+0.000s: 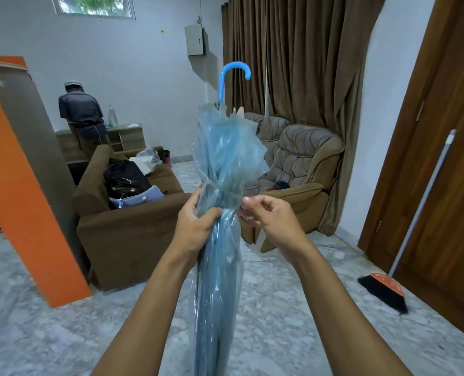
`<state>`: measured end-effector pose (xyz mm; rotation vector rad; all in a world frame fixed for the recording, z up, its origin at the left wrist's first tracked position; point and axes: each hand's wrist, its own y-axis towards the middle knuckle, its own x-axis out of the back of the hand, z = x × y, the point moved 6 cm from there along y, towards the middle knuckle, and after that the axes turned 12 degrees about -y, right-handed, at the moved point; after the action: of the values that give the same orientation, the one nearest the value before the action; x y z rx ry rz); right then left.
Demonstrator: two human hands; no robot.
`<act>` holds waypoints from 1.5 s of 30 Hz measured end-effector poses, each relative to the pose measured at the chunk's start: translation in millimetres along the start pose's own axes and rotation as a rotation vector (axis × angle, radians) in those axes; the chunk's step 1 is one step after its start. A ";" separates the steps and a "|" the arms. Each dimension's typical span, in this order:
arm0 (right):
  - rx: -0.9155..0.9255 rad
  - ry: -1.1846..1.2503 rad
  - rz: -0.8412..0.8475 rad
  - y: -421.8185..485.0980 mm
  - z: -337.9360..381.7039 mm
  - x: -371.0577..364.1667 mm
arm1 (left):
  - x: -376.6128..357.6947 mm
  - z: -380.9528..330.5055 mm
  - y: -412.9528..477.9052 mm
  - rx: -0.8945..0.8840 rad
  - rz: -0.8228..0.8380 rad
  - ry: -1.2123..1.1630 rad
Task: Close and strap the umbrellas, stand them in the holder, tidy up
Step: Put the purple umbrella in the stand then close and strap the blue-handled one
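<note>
The translucent blue umbrella (225,153) is already folded shut. It is held in the air above the marble floor (293,308), roughly upright, with its blue crook handle (235,73) at the far, upper end and its tip out of view below.

The left grip (198,221) is clenched round the gathered canopy just under the strap (222,191). The clear strap runs as a thin band round the bundle and cinches it in. The right grip (269,215) pinches the strap's end at the right side of the bundle. Whether the fastener has caught I cannot tell.

By my reckoning the closing of this umbrella is done and the strapping is in its last moment. Standing it in the holder is not yet done, and no holder shows here, nor any other umbrella. The tidying looks untouched: bags lie heaped on the brown sofa (127,234), and a broom (385,291) leans at the wooden door (442,158) on the right.
</note>
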<state>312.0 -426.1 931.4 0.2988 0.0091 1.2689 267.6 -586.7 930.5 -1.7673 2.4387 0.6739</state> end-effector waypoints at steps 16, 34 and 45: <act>0.025 0.202 0.021 -2.9 12.9 -5.4 | 4.5 1.2 1.0 0.068 0.011 0.077; 0.065 0.181 0.040 -0.4 16.0 -3.3 | -11.9 6.8 -2.9 0.028 0.072 0.231; -0.025 0.304 0.036 0.6 1.0 -15.0 | -29.2 22.6 -4.7 0.197 0.234 -0.179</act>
<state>307.0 -440.3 930.1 0.0828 0.2479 1.3395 277.3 -553.2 917.2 -1.3066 2.5106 0.5569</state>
